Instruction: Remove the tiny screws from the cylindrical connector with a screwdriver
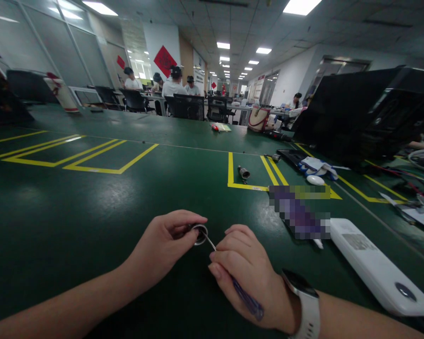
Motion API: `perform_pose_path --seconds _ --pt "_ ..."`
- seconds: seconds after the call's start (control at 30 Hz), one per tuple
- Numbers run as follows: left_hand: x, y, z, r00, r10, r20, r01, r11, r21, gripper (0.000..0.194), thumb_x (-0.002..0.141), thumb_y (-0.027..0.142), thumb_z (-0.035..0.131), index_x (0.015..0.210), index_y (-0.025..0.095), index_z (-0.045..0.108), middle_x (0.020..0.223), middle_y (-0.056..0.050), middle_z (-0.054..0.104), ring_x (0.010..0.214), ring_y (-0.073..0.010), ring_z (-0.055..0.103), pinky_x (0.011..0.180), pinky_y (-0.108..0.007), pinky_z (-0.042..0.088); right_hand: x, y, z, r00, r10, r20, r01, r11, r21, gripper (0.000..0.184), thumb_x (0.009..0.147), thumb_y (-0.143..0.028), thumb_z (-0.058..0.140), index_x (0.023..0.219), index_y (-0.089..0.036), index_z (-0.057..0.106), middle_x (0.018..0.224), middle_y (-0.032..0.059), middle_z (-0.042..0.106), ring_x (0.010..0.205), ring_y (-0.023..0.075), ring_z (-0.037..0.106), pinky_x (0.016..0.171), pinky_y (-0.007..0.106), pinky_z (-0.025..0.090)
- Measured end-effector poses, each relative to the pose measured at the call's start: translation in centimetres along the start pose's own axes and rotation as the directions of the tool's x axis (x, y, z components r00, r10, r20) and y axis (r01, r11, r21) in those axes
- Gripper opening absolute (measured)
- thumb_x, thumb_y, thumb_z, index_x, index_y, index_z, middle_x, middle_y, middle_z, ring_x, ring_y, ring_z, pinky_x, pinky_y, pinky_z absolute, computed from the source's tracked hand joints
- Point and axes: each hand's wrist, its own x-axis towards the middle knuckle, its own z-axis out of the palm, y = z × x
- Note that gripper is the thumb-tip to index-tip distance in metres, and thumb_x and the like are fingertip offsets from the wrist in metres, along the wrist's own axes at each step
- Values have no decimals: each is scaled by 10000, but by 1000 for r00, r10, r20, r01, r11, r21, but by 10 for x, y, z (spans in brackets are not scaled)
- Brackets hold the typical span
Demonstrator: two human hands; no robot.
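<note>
Between thumb and fingers, my left hand [167, 238] grips a small round metal part [199, 235] whose ringed opening faces right and toward me. My right hand [245, 270] is closed around the purplish clear handle of a screwdriver [248, 300]. The thin shaft slants up and left, and its tip reaches into the opening of the metal part; the tip itself is hidden. A watch with a white strap sits on my right wrist. Farther up the green table, a similar metal part [244, 173] lies inside a yellow taped outline.
On the right lie a long white device [378, 268], a partly blurred purple packet [295, 212], a white oval object [315, 180] and a blue-and-white cloth [318, 167]. A large black case [360, 113] stands behind them. Several people sit at desks in the background.
</note>
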Motion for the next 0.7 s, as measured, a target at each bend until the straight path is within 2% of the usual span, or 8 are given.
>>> perform_pose_path --seconds 0.33,0.4,0.47,0.53,0.63,0.7 --pt "1 0 0 1000 8 -14 -8 1000 16 175 611 184 625 745 209 734 790 -11 719 734 -174 671 671 -237 539 -1 -1 -1 1000 15 -9 -15 999 43 102 841 -109 466 865 -155 554 727 41 620 691 149 552 793 367 418" --pt "3 0 -4 1000 -25 -19 25 1000 12 175 625 201 624 767 203 727 768 -14 724 723 -183 672 665 -257 539 0 -2 -4 997 67 -38 -62 991 114 111 838 -102 459 852 -159 553 737 36 617 700 147 556 796 362 411" --pt "6 3 -8 997 -68 -43 68 998 9 194 646 227 619 811 193 716 758 -20 728 717 -194 674 677 -286 537 3 -1 -7 978 197 -60 -183 964 194 126 855 -124 449 815 -170 559 743 28 612 712 144 559 765 338 414" --pt "10 6 -14 990 -103 -92 103 995 0 232 654 242 622 863 181 702 799 -31 731 745 -204 674 716 -312 532 8 3 -10 914 403 -44 -377 886 270 179 881 -197 447 753 -179 571 715 20 605 696 144 559 690 304 420" --pt "15 9 -20 978 -149 -148 148 989 -19 296 648 222 634 936 169 682 869 -42 727 818 -212 663 778 -324 515 14 13 -8 726 686 48 -639 647 417 272 881 -344 469 700 -180 590 669 14 603 666 148 561 624 283 420" --pt "19 9 -22 970 -175 -170 173 985 -24 325 650 205 633 971 167 670 908 -46 722 859 -215 653 812 -330 501 16 21 -4 617 776 135 -702 464 540 283 862 -396 491 718 -178 599 662 10 604 658 148 560 636 287 429"
